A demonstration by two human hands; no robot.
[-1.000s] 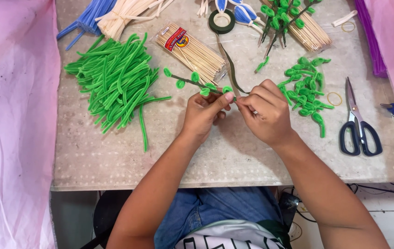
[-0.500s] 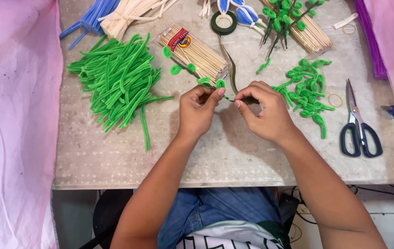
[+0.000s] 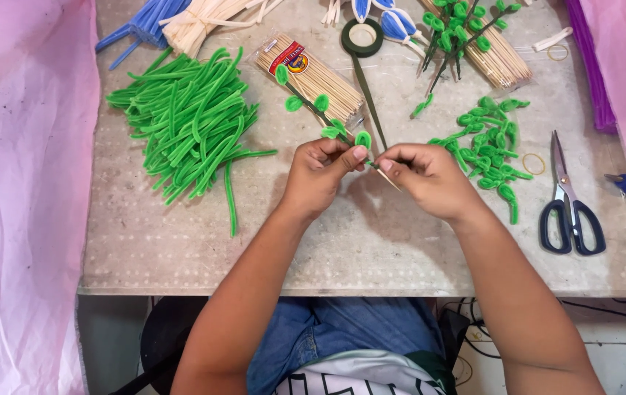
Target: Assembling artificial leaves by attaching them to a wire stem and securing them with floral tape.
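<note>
Near the middle of the table (image 3: 181, 256), both hands are closed in a pinch on one thin leafy stem (image 3: 318, 111): the left hand (image 3: 318, 175) nips it between thumb and forefinger just below the lowest green leaf loop, and the right hand (image 3: 430, 179) pinches its lower end, fingertips almost touching the left's. The stem slants up toward the far edge, its small fuzzy loops lying over a clear packet of wooden skewers (image 3: 313, 73). It looks very light and slender, probably stiff along the core but easy to bend or snap, while the loops look soft and easily crushed; the bare stalk between loops seems the best place to grip. A strip of dark green tape (image 3: 369, 102) runs from the pinch to a tape roll (image 3: 362, 36) near the far edge. The skewer packet is long and flat, with a red and yellow label at its far end. A heap of green pipe cleaners (image 3: 188, 121) lies toward the left edge, loose leaf loops (image 3: 488, 143) toward the right, and blue-handled scissors (image 3: 569, 205) beside the right edge.
</note>
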